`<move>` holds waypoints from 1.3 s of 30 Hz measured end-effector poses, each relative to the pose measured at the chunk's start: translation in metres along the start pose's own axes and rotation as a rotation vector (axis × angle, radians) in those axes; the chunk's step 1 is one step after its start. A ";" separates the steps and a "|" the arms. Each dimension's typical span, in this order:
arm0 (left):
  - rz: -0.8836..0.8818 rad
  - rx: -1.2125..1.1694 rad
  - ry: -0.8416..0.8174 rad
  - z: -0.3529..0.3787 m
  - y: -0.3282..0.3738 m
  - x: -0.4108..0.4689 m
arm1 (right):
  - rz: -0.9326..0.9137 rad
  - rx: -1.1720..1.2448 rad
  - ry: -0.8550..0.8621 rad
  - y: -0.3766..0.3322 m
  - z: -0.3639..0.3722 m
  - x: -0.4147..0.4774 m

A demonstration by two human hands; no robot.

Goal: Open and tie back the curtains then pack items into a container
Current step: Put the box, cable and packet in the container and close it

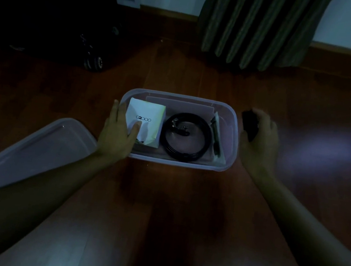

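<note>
A clear plastic container (233, 140) stands open on the wooden floor in front of me. Inside lie a white packet (147, 115) at the left, a coiled black belt (186, 139) in the middle and a thin dark item (215, 136) against the right wall. My left hand (117, 132) rests on the container's left edge, its thumb pressing on the white packet. My right hand (260, 141) grips a small black object (249, 125) just outside the container's right wall.
The container's lid (22, 155) lies on the floor at the left. A striped curtain (258, 25) hangs down to the floor at the back. A dark bag (49, 33) sits at the back left. My knees fill the bottom of the view.
</note>
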State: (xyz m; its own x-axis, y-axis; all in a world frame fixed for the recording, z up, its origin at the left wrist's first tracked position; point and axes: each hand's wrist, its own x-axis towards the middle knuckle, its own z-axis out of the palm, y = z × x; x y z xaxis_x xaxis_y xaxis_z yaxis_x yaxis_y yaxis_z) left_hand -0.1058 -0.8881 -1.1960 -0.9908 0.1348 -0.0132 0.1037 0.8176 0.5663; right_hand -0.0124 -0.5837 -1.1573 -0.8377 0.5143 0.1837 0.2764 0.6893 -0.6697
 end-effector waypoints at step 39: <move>0.039 0.004 -0.039 0.001 -0.007 0.004 | -0.158 -0.265 -0.602 -0.025 0.077 -0.011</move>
State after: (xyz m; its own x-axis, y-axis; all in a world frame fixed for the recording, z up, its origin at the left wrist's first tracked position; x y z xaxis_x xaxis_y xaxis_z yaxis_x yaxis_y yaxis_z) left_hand -0.1103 -0.8930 -1.2008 -0.9818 0.1884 -0.0237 0.1426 0.8138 0.5634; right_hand -0.0458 -0.6457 -1.1979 -0.9727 0.0758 -0.2194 0.1706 0.8745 -0.4541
